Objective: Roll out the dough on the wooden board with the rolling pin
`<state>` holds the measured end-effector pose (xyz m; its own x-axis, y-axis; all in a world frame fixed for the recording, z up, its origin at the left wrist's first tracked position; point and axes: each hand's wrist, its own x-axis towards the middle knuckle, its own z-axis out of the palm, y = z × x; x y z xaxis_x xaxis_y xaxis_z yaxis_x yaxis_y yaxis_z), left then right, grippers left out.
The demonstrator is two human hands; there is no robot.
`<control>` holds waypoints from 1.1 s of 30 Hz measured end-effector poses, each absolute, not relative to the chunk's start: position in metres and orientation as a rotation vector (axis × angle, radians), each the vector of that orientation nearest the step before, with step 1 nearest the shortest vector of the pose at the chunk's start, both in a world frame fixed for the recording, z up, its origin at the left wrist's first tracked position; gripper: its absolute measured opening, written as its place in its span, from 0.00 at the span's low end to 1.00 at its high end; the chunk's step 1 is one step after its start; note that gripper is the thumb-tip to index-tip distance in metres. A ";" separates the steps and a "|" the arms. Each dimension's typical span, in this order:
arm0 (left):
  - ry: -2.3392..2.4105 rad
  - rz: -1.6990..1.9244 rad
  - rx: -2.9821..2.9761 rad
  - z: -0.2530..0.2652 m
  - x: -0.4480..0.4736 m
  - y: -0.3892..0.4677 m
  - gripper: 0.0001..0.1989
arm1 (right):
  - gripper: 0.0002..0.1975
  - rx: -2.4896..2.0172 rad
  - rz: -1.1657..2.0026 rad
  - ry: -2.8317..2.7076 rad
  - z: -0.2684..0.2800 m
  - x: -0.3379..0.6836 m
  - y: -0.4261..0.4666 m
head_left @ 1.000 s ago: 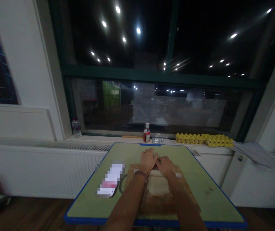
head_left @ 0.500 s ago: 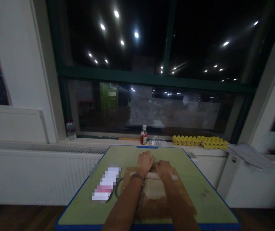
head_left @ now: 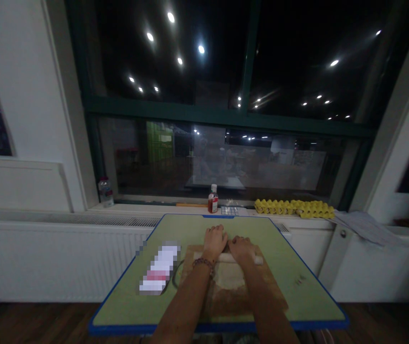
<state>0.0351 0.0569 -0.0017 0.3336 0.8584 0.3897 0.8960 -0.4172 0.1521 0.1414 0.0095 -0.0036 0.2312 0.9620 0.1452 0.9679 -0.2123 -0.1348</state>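
A white rolling pin (head_left: 227, 258) lies crosswise over a wooden board (head_left: 274, 292). Spread on the board between my forearms is a flat, pale sheet of dough (head_left: 230, 277). My left hand (head_left: 215, 240), with a beaded bracelet at its wrist, lies over the left part of the pin, its fingers stretched forward past it. My right hand (head_left: 242, 247) rests over the pin farther right, fingers slightly bent and pointing forward and left. Both palms press down on the pin rather than wrap round it. My wrists hide parts of the pin.
The blue-edged green table (head_left: 136, 310) bears a blurred-out phone-like item (head_left: 160, 270) left of the board, beside a dark loop. Along the windowsill stand a small red-labelled bottle (head_left: 213, 200), a clear bottle (head_left: 106, 192), yellow egg trays (head_left: 293, 208) and papers (head_left: 363, 226).
The view has shifted slightly, so the table's near edge sits a little higher. My hands stay over the rolling pin in almost the same place.
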 end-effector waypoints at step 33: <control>-1.699 -0.495 -2.551 0.006 0.035 0.051 0.13 | 0.22 -2.282 -0.040 -1.846 -0.007 0.144 0.011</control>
